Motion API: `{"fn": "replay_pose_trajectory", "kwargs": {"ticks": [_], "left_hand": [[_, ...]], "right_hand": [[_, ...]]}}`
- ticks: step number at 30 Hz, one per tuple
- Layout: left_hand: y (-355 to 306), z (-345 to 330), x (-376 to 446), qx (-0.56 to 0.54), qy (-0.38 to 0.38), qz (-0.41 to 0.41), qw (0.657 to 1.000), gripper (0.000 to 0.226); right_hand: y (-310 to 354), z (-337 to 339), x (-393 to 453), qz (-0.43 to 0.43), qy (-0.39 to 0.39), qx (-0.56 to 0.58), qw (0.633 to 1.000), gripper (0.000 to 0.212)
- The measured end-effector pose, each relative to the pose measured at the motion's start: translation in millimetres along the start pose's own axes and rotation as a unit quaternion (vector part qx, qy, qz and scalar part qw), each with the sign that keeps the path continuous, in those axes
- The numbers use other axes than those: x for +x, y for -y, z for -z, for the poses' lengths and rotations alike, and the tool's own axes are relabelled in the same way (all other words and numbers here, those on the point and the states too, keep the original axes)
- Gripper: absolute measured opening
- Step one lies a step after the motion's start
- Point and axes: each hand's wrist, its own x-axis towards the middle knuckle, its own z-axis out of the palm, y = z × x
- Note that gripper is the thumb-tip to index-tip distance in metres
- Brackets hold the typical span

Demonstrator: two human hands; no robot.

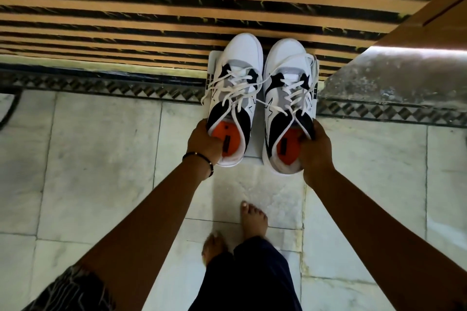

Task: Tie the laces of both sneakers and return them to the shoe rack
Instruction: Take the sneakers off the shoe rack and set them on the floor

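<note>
White-and-black lace-up sneakers with orange insoles: two, left sneaker (233, 98), right sneaker (288, 106)
Hands: two, left hand (204, 145), right hand (317, 154)
Bare feet: two, below the sneakers
Black wrist bracelet (199, 158): one

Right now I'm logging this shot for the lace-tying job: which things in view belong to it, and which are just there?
Belongs to the job:
- left sneaker, laces loose, held by left hand
- right sneaker, laces loose, held by right hand

Just there:
- striped stairs
- marble floor
- wrist bracelet
</note>
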Motion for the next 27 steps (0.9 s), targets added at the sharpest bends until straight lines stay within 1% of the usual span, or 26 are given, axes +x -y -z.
{"fn": "replay_pose_trajectory", "kwargs": {"ticks": [3,5,8,11,12,14,16,18,21,24,27], "left_hand": [[2,-6,-10,-0.024,0.007,0.002,1.0,0.047],[11,-11,-16,-0.041,-0.004,-0.003,0.999,0.051],[33,-15,-31,-0.024,-0.035,-0.021,0.999,0.042],[48,-13,-63,-0.078,-0.023,-0.022,0.996,0.051],[54,-11,-75,-0.092,-0.023,-0.028,0.995,0.05],[70,-6,-103,-0.103,-0.02,-0.049,0.993,0.05],[90,0,-132,-0.093,-0.017,-0.058,0.994,0.056],[115,7,-155,-0.081,-0.02,-0.049,0.995,0.059],[157,18,-192,-0.068,0.004,-0.031,0.997,0.062],[188,19,-217,-0.038,0.025,0.003,0.999,0.063],[218,13,-221,-0.016,0.025,0.034,0.999,0.059]], "right_hand": [[-5,0,-9,-0.004,0.01,0.039,0.999,0.043],[-9,1,-17,0.005,0.014,0.053,0.998,0.043],[-19,5,-35,0.017,0.008,0.054,0.998,0.039],[-38,10,-64,0.034,0.01,0.043,0.998,0.038],[-43,12,-75,0.035,0.011,0.045,0.998,0.039],[-55,16,-104,0.036,0.009,0.056,0.998,0.042],[-72,20,-136,0.034,0.004,0.049,0.998,0.044],[-94,26,-167,0.027,0.002,0.035,0.999,0.046],[-129,34,-215,0.003,0.002,0.025,1.0,0.042],[-159,41,-244,-0.018,0.011,0.012,1.0,0.037],[-191,40,-250,-0.051,0.02,0.006,0.998,0.041]]}}
